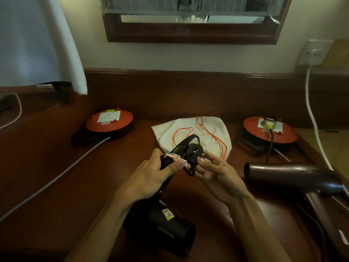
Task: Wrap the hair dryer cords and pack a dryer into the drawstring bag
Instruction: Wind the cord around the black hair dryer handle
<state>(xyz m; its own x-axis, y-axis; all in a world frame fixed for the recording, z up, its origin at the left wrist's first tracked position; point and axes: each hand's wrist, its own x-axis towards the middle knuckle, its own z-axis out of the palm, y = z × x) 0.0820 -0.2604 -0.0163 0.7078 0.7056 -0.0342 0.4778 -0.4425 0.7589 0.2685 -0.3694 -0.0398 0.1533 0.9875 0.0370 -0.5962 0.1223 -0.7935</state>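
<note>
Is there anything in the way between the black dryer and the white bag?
Nothing on the desk blocks it. The black dryer lies near the person, and the bag lies flat just beyond both hands. Only the left hand, the right hand and the plug they hold are between.

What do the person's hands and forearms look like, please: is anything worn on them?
Both the left hand and the right hand are bare, with no gloves, rings, watch or bracelets visible. The forearms are uncovered too; no sleeve shows in view. The fingernails look short and unpainted.
</note>
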